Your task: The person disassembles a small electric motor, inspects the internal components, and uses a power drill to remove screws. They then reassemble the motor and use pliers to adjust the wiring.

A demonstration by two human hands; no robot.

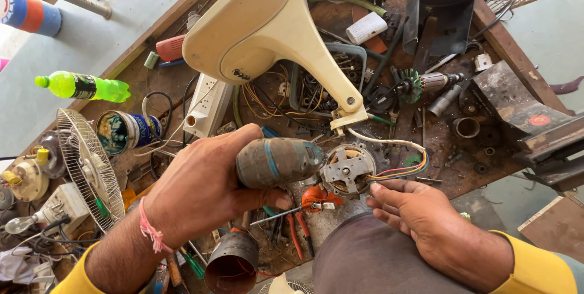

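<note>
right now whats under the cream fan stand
Under the cream fan stand lie tangled wires and a white power strip on the workbench; whatever sits beneath its broad part is hidden.

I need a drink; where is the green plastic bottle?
In the head view, the green plastic bottle lies at the bench's far left edge, above the round wire fan guard and left of the white power strip.

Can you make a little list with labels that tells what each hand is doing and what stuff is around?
Left hand: grips a worn grey tool handle
Right hand: open, fingertips beside the fan motor
Wires: coloured, run from the motor
Above: cream fan housing
Left side: green bottle, fan grille
Surface: cluttered workbench
</note>
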